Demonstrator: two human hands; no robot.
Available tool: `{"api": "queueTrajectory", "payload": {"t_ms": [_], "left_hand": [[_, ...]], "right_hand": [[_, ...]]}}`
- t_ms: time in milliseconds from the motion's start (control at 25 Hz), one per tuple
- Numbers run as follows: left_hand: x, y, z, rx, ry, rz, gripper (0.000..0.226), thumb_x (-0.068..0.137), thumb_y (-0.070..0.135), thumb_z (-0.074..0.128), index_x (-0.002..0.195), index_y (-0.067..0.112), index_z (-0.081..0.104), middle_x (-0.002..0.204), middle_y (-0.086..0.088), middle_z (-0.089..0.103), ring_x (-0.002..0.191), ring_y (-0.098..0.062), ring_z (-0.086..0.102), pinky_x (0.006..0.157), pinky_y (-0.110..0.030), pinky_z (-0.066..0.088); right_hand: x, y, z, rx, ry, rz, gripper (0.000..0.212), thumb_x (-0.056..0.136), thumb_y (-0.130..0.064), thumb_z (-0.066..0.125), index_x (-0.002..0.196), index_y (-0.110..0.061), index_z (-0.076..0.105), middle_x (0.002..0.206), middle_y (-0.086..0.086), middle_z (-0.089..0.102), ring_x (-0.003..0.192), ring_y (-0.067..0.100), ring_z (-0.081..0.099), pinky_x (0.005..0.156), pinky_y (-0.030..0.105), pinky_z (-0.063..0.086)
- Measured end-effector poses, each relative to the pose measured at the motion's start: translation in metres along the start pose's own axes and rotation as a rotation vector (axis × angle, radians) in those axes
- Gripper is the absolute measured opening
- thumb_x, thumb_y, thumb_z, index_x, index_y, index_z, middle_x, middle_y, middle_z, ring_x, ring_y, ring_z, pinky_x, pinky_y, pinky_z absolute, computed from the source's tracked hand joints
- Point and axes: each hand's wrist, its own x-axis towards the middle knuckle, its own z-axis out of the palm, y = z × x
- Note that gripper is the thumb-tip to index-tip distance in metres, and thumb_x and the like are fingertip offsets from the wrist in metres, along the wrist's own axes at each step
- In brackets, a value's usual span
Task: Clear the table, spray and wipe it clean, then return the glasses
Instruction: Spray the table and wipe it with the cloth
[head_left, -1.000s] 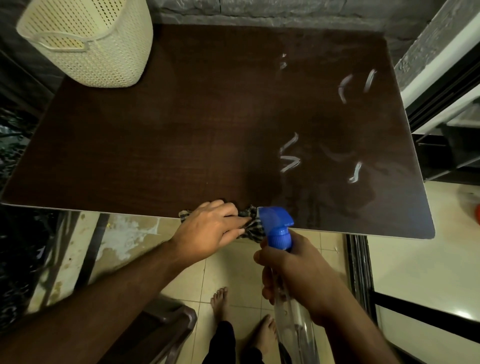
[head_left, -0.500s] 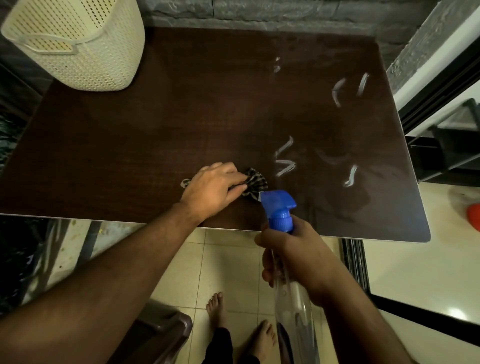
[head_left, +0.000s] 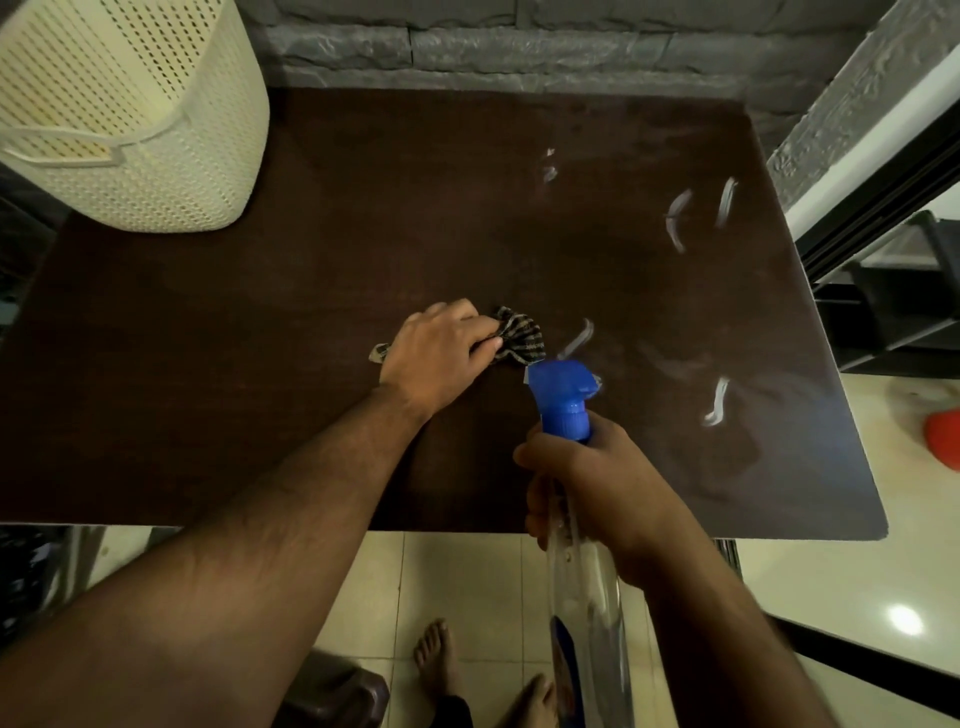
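Dark brown wood forms the table (head_left: 260, 364), seen from above. At its far left corner stands a cream perforated basket (head_left: 130, 114); we cannot see into it, and its upper part is cut off by the frame edge. The right hand (head_left: 587, 488) is clamped around the neck of a clear bottle (head_left: 587, 597) with a blue spray head (head_left: 563, 395); whether liquid remains inside we cannot tell, and its base runs out of the frame. The left hand (head_left: 441, 358) grips a striped cloth (head_left: 519, 340) and presses it to the table near the middle; the fingers hide most of the cloth, with one end showing at the fingertips and a corner behind the wrist. White streaks (head_left: 719, 402) lie on the right half of the table, just beside the cloth and beyond it.

Compared with one second ago, we see the left hand and cloth moved from the near edge inward toward the centre, and the bottle carried forward over the table. The streaks and basket are unchanged.

No glasses are in view. Two bare feet (head_left: 436, 654) on tiled floor (head_left: 457, 571) appear below the table edge, partly cut off.
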Motion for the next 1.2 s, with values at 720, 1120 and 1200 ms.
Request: {"api": "queueTrajectory", "payload": {"t_ms": [720, 1120, 1200], "left_hand": [[0.194, -0.048, 0.01, 0.071, 0.072, -0.086, 0.031, 0.097, 0.038, 0.048, 0.121, 0.024, 0.061, 0.111, -0.001, 0.059, 0.101, -0.02, 0.056, 0.08, -0.036, 0.046], [0.311, -0.081, 0.012, 0.086, 0.097, -0.205, 0.033, 0.097, 0.039, 0.045, 0.119, 0.021, 0.062, 0.111, -0.005, 0.059, 0.104, -0.026, 0.056, 0.082, -0.039, 0.045], [0.327, -0.085, 0.013, 0.09, 0.103, -0.217, 0.033, 0.098, 0.039, 0.044, 0.12, 0.021, 0.062, 0.112, -0.004, 0.059, 0.105, -0.025, 0.055, 0.083, -0.039, 0.045]], "right_hand": [[0.117, -0.099, -0.042, 0.023, 0.0, -0.02, 0.022, 0.085, -0.014, 0.065, 0.103, -0.008, 0.054, 0.061, 0.008, 0.059, 0.052, 0.023, 0.059, 0.057, 0.038, 0.051], [0.2, -0.175, -0.103, -0.052, -0.059, -0.002, 0.031, 0.087, -0.017, 0.064, 0.113, -0.008, 0.051, 0.065, 0.011, 0.06, 0.053, 0.024, 0.059, 0.06, 0.04, 0.05], [0.213, -0.18, -0.109, -0.039, -0.061, 0.024, 0.031, 0.087, -0.017, 0.064, 0.114, -0.01, 0.051, 0.064, 0.01, 0.06, 0.054, 0.024, 0.058, 0.061, 0.041, 0.049]]}}
